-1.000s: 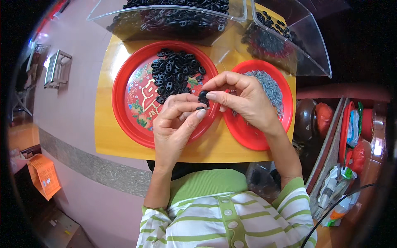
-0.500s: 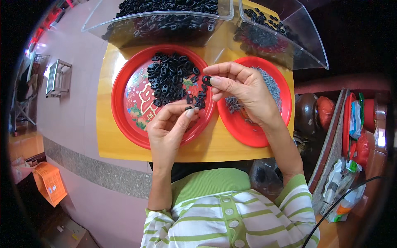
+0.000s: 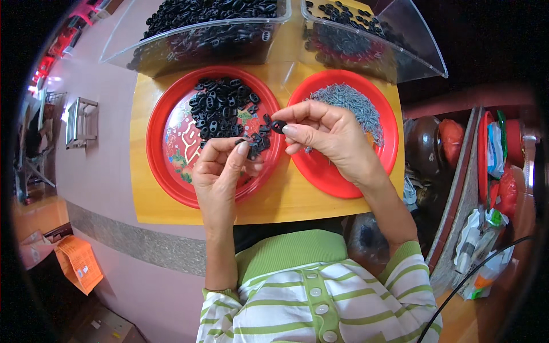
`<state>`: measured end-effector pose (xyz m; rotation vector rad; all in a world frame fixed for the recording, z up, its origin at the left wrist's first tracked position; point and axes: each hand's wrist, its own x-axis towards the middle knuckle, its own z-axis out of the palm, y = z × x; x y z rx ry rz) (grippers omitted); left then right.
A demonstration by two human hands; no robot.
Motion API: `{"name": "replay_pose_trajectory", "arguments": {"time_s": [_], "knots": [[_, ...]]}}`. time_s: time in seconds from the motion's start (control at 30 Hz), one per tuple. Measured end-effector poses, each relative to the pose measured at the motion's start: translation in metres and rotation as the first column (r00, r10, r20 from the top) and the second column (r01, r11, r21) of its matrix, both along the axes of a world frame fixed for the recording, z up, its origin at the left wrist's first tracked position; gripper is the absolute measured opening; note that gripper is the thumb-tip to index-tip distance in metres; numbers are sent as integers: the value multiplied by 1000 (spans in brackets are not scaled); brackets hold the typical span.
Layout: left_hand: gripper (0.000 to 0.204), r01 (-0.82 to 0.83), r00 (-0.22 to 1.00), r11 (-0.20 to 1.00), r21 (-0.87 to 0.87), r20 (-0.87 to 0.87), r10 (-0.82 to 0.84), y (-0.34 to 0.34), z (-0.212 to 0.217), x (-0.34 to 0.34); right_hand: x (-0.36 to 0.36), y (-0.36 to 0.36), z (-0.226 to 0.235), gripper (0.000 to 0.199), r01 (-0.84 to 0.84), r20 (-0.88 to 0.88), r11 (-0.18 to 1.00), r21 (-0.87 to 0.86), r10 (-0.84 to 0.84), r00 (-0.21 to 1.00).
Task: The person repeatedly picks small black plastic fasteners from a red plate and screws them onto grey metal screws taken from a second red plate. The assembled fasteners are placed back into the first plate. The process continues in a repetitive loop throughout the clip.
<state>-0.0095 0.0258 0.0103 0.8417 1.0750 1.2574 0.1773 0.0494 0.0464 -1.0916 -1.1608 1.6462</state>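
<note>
My right hand pinches a small black oval piece between thumb and forefinger, above the gap between two red trays. Lower and to the left, my left hand is closed at the fingertips on another small black piece, mostly covered by the thumb. Beneath it, the patterned red tray holds a heap of black oval pieces with holes in them. The plain red tray, partly behind my right hand, bears a pile of thin grey screw-like pieces.
Two clear plastic bins stand at the back of the yellow table: a left bin piled with black pieces and a right bin holding fewer. A metal stool stands at left, an orange bag below it. Shelves with bags lie right.
My left hand has moved left and slightly up, away from my right hand. The right hand still pinches its black piece, now a little lower. The whole view has shifted slightly.
</note>
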Motion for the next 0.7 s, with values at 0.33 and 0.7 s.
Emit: {"name": "replay_pose_trajectory", "arguments": {"time_s": [0.33, 0.7], "knots": [[11, -30, 995, 997, 69, -96, 37, 1, -7, -1, -10, -24, -22, 14, 44, 8, 999, 16, -44, 999], [11, -104, 987, 994, 26, -122, 106, 0, -11, -3, -5, -33, -36, 15, 103, -186, 994, -32, -107, 977]]}}
